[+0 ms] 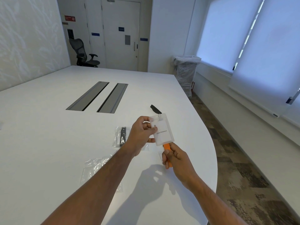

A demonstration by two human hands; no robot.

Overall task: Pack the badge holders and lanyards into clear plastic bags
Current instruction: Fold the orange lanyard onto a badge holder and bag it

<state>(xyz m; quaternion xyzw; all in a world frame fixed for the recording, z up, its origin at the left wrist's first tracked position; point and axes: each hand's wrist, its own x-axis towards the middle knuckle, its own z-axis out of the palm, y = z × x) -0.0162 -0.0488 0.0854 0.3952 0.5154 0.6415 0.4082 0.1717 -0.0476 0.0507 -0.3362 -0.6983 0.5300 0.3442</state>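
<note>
My left hand (140, 135) holds a frosted clear badge holder (162, 129) upright above the table, with a name card inside it. A black lanyard strap (155, 108) runs from the holder's top clip away over the table. Just below the holder, my right hand (174, 158) grips an orange lanyard (168, 149), folded in the fingers. A clear plastic bag (121, 136) holding a black lanyard lies flat on the table left of my left hand. An empty crumpled clear bag (95, 169) lies nearer, partly under my left forearm.
The white table (48, 143) has two grey cable slots (97, 96) in its middle and a curved edge at the right. Beyond it stand a bin lined with plastic (186, 70), a black office chair (84, 52) and a closed door.
</note>
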